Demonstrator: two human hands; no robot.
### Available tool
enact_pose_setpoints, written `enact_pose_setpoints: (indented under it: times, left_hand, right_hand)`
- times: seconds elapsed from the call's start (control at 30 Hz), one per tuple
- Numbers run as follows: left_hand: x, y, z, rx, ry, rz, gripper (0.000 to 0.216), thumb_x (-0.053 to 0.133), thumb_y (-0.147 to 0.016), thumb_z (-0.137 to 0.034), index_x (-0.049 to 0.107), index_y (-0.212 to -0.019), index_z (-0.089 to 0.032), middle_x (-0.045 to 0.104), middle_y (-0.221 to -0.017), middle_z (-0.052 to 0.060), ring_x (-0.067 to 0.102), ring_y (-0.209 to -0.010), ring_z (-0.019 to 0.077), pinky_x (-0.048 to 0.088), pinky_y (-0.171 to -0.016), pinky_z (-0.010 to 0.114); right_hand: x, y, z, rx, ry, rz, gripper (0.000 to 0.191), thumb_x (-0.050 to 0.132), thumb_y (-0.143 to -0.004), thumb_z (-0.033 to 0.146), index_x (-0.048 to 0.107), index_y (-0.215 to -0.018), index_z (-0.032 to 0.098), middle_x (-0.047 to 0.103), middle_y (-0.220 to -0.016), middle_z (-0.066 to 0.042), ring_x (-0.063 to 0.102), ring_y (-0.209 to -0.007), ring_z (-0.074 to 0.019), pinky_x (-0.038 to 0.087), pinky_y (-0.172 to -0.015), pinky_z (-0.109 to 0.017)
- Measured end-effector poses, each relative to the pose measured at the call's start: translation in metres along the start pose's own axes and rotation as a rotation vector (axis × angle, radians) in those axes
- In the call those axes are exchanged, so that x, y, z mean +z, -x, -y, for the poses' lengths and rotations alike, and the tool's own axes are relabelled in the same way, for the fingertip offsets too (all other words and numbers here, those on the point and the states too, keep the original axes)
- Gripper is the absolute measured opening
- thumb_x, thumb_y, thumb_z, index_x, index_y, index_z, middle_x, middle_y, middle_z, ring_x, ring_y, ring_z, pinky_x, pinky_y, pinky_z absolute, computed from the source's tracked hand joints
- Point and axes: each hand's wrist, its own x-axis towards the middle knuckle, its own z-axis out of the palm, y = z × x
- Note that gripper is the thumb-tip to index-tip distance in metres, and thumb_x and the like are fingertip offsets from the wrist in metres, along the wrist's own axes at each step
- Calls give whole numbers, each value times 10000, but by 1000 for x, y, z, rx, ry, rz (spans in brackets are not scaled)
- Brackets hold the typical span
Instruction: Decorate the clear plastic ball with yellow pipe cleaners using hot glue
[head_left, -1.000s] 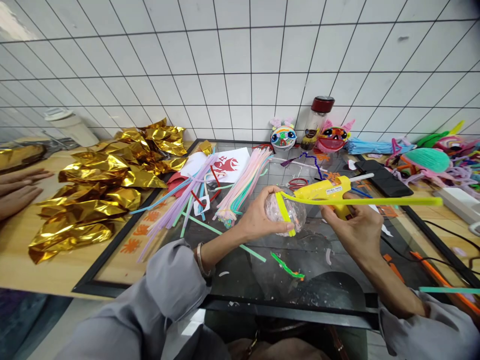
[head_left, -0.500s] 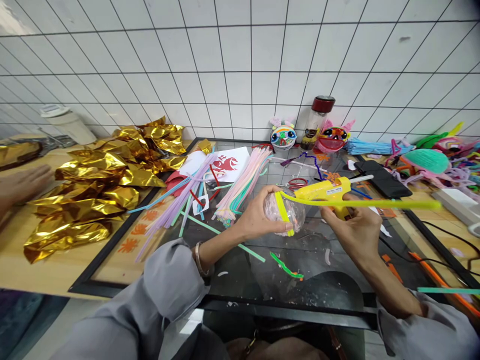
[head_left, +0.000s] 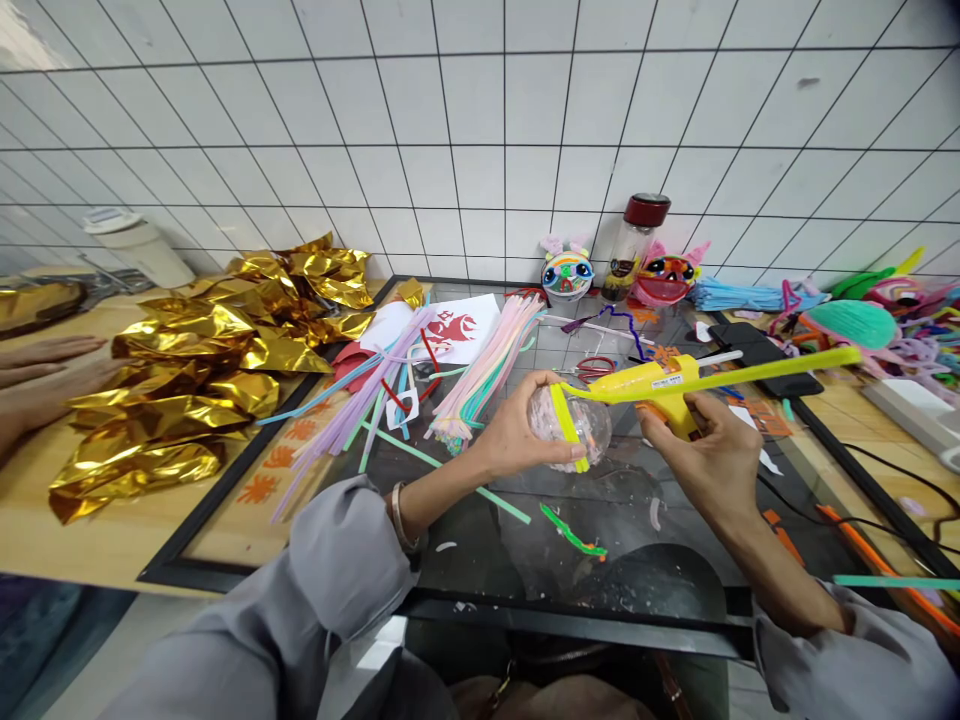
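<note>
My left hand [head_left: 529, 425] is wrapped round the left side of a clear plastic ball [head_left: 596, 430] with pale pink fuzzy material in it. A bright yellow pipe cleaner [head_left: 780, 372] runs as a band over the ball, and its long free end sticks out to the right. In my right hand [head_left: 712, 455] is a yellow hot glue gun [head_left: 645, 380], gripped by its handle. Its nozzle points left at the ball's upper right, close to the yellow strip; whether it touches cannot be made out. A white glue stick [head_left: 720, 357] pokes from the gun's back.
Bundled pastel pipe cleaners [head_left: 491, 365] and crumpled gold foil [head_left: 247, 345] lie to the left. Two decorated balls and a bottle [head_left: 630, 250] stand by the wall. A black phone [head_left: 772, 365] and a cord [head_left: 885, 525] are at right. Another person's hand [head_left: 52, 380] rests far left.
The free end of the yellow pipe cleaner has swung upward, now slanting up behind the glue gun. The other person's hand has shifted slightly right at the foil. My hands stay nearly still.
</note>
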Motion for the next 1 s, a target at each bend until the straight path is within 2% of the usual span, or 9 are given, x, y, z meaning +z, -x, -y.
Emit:
enact_pose_setpoints:
  times: [0.17, 0.33, 0.53, 1.0]
  left_hand:
    - [0, 0, -1, -1, 21, 9, 781, 868, -535, -367, 447, -1168, -190, 560, -1191, 87, 564, -1104, 260, 478, -931, 352]
    - [0, 0, -1, 3, 18, 15, 785, 867, -538, -366, 444, -1173, -181, 547, -1173, 86, 558, -1073, 243, 467, -909, 332]
    - [0, 0, 1, -13, 35, 12, 798, 876, -517, -367, 457, -1174, -193, 579, -1132, 65, 579, -1056, 241, 481, -895, 325]
    - [0, -1, -1, -5, 48, 15, 783, 878, -520, -366, 459, -1157, -186, 576, -1100, 65, 574, -1027, 240, 484, -872, 328]
  right_hand:
    - [0, 0, 0, 10, 0, -6, 254, 685, -705, 408, 548, -619, 212, 485, -540, 35, 404, -499, -114, 325, -500, -271]
    - [-1, 1, -2, 5, -17, 11, 258, 688, -710, 423, 553, -649, 212, 504, -577, 33, 422, -522, -116, 333, -504, -263]
    - [-1, 2, -3, -4, -6, 4, 271, 684, -717, 425, 547, -618, 212, 451, -535, 44, 366, -502, -108, 296, -486, -264]
    - [-2, 3, -4, -2, -16, 24, 255, 696, -720, 425, 582, -648, 208, 506, -556, 37, 418, -513, -116, 332, -501, -263]
